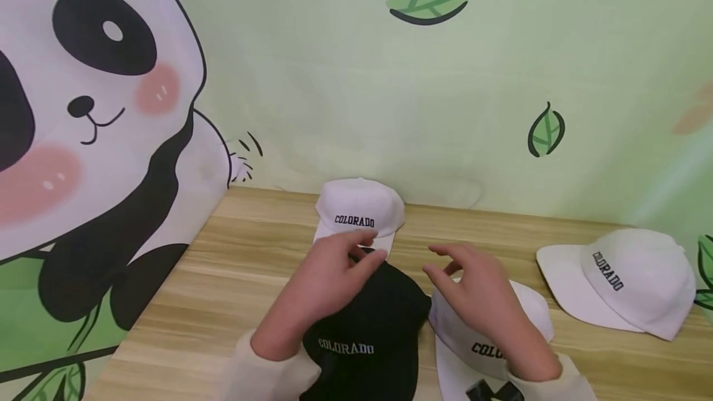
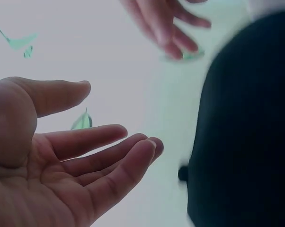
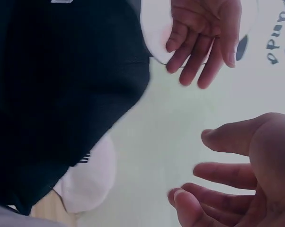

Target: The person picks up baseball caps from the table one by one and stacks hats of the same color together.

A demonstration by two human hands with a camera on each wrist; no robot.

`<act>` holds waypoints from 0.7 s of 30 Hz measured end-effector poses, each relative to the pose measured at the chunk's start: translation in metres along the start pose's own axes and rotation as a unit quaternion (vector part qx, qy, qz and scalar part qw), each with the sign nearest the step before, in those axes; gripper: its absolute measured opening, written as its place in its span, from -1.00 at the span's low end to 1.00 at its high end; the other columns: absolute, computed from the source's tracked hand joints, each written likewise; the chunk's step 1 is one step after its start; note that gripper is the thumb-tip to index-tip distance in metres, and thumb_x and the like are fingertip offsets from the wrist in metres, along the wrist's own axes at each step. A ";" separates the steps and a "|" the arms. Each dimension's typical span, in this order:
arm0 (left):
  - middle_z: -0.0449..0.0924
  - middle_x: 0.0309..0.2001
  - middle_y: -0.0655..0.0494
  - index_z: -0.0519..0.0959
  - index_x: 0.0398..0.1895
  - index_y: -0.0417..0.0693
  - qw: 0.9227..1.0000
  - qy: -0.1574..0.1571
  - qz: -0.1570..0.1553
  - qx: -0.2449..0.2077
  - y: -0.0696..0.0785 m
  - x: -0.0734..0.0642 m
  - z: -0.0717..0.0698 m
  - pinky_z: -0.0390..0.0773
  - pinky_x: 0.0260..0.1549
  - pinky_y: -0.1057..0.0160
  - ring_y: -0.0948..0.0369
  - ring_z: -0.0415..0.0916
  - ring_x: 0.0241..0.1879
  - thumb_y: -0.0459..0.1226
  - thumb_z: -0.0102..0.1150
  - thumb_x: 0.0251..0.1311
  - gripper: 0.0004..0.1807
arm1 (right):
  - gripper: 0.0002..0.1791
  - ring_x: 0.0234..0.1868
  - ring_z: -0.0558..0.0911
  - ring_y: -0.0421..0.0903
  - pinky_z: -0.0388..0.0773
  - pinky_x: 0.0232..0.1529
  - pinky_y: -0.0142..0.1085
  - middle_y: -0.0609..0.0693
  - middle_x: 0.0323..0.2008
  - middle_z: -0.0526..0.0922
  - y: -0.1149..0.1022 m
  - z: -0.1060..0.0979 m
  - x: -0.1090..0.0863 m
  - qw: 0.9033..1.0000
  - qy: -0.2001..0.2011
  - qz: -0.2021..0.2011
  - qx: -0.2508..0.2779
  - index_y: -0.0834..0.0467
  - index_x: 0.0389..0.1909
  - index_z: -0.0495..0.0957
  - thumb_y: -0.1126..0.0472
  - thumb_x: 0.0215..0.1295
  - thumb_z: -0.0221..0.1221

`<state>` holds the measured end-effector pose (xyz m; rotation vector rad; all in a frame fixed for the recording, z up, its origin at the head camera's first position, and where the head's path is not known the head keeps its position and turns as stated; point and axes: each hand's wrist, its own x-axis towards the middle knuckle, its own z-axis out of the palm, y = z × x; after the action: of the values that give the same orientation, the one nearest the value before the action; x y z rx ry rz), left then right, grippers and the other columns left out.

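In the head view my left hand [image 1: 340, 274] hovers over the back of a black cap [image 1: 373, 327] lettered COLORADO, its thumb and fingers apart with nothing between them. To its right, my right hand [image 1: 476, 289] hangs above a white COLORADO cap [image 1: 529, 308], fingers loosely bent and holding nothing. That cap is partly hidden by the hand and sleeve, and dark pieces [image 1: 492, 390] show on its brim. Both wrist views show the palms facing inward with relaxed fingers, the black cap [image 2: 251, 123] filling one side.
Another white cap [image 1: 359, 206] sits at the back of the wooden table [image 1: 223, 302], just beyond the left hand. A further white cap [image 1: 640, 283] lies at the right, brim toward the left. Behind the table hangs a green backdrop [image 1: 312, 67] printed with a panda and leaves.
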<state>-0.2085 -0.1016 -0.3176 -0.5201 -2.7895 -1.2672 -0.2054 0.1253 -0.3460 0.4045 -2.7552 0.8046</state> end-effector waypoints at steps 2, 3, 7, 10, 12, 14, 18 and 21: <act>0.64 0.04 0.02 0.55 0.18 -0.05 1.000 0.021 -0.022 0.005 -0.008 0.006 -0.008 0.60 -0.07 0.08 0.14 0.64 -0.12 -0.07 0.14 0.32 -0.56 | -0.57 -0.17 0.69 -0.05 0.60 -0.23 -0.12 0.09 0.05 0.64 -0.001 0.006 0.009 1.000 -0.006 0.010 0.012 0.11 0.13 0.57 0.01 0.31 0.21; 0.64 0.03 0.01 0.54 0.18 -0.05 0.999 0.029 -0.033 0.008 -0.012 0.009 -0.011 0.59 -0.05 0.06 0.12 0.64 -0.10 -0.07 0.14 0.32 -0.56 | -0.56 -0.15 0.69 -0.03 0.60 -0.19 -0.10 0.10 0.06 0.63 -0.002 0.009 0.012 1.000 -0.007 0.015 0.018 0.12 0.15 0.56 0.02 0.31 0.21; 0.61 0.05 -0.05 0.51 0.21 -0.09 0.997 0.036 -0.059 0.017 -0.029 0.018 -0.020 0.59 -0.04 0.03 0.05 0.60 -0.02 -0.05 0.11 0.33 -0.53 | -0.52 -0.08 0.67 0.02 0.61 -0.14 -0.06 0.15 0.07 0.61 -0.003 0.021 0.025 0.998 -0.019 0.038 0.041 0.16 0.20 0.51 0.05 0.31 0.21; 0.60 0.07 -0.10 0.50 0.23 -0.11 0.997 0.038 -0.071 0.019 -0.041 0.024 -0.023 0.59 -0.08 0.03 0.02 0.58 0.00 -0.06 0.10 0.34 -0.52 | -0.50 -0.06 0.67 0.05 0.61 -0.12 -0.06 0.17 0.09 0.60 -0.003 0.029 0.035 0.997 -0.027 0.051 0.050 0.17 0.22 0.49 0.05 0.31 0.21; 0.59 0.08 -0.12 0.48 0.24 -0.11 0.996 0.038 -0.081 0.018 -0.050 0.028 -0.025 0.60 -0.09 0.02 0.00 0.58 0.01 -0.06 0.09 0.34 -0.51 | -0.49 -0.04 0.66 0.05 0.62 -0.11 -0.06 0.17 0.10 0.60 -0.004 0.033 0.041 0.996 -0.034 0.063 0.054 0.16 0.23 0.48 0.04 0.31 0.21; 0.58 0.11 -0.14 0.46 0.27 -0.11 0.995 0.038 -0.094 0.015 -0.060 0.032 -0.026 0.60 -0.07 0.00 -0.02 0.57 0.03 -0.05 0.08 0.35 -0.49 | -0.48 -0.03 0.65 0.07 0.62 -0.10 -0.06 0.18 0.11 0.60 -0.004 0.037 0.046 0.995 -0.043 0.073 0.055 0.16 0.24 0.47 0.04 0.32 0.20; 0.55 0.16 -0.17 0.44 0.29 -0.14 0.993 0.035 -0.112 0.013 -0.078 0.041 -0.030 0.58 -0.02 -0.03 -0.05 0.55 0.09 -0.03 0.06 0.35 -0.45 | -0.47 0.01 0.64 0.10 0.61 -0.07 -0.05 0.18 0.13 0.58 -0.007 0.042 0.058 0.992 -0.061 0.091 0.060 0.16 0.26 0.46 0.03 0.33 0.17; 0.54 0.17 -0.18 0.43 0.29 -0.17 0.992 0.034 -0.120 0.022 -0.090 0.048 -0.033 0.55 0.01 -0.06 -0.07 0.53 0.12 -0.01 0.03 0.36 -0.44 | -0.47 0.03 0.63 0.11 0.58 -0.01 -0.01 0.20 0.14 0.58 -0.007 0.046 0.066 0.991 -0.071 0.098 0.061 0.17 0.27 0.45 0.03 0.34 0.15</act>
<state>-0.2852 -0.1671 -0.3528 -0.1383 -2.8823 -1.2304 -0.2718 0.0817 -0.3600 0.2245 -2.9212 1.0340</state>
